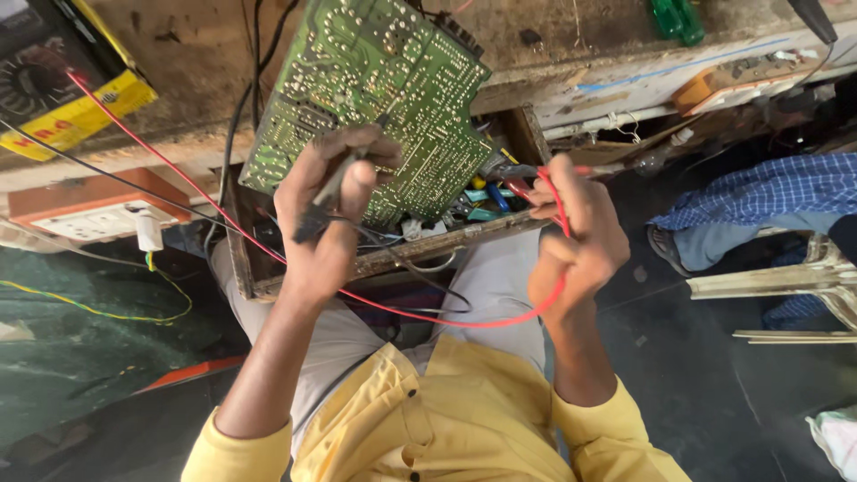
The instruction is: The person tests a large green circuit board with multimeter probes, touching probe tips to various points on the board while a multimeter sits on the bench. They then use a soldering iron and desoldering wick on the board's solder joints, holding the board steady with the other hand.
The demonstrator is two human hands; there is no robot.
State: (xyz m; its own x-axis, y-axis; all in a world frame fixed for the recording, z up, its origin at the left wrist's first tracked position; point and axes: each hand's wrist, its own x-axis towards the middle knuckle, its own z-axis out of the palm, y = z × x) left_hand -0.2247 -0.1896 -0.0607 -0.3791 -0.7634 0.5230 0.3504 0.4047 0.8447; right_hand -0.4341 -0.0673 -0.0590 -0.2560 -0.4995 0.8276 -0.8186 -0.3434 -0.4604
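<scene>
Left hand: left hand [326, 228] is closed around a black probe [335, 183], whose tip rests on the green circuit board [375, 98].
Right hand: right hand [576, 241] sits to the right of the circuit board, fingers curled tight around a red probe [536, 192] and a loop of red wire [464, 319].
Tabletop: wooden and worn, the tabletop [571, 45] runs behind the circuit board and carries it tilted, solder side up.
Drawer: an open wooden drawer [375, 259] hangs just below the circuit board, with small tools and loose parts inside.
Circuit board: it leans over the drawer, its lower edge near the left hand's knuckles.
Meter: a yellow and black meter [54, 80] lies on the tabletop well to the left of the circuit board; the red wire runs from it past the board down to the right hand.
Socket box: an orange and white socket box [89, 210] with a white plug sits left of the circuit board, lower than the meter.
Other person: a leg in a blue checked cloth [768, 192] shows far right of the circuit board.
</scene>
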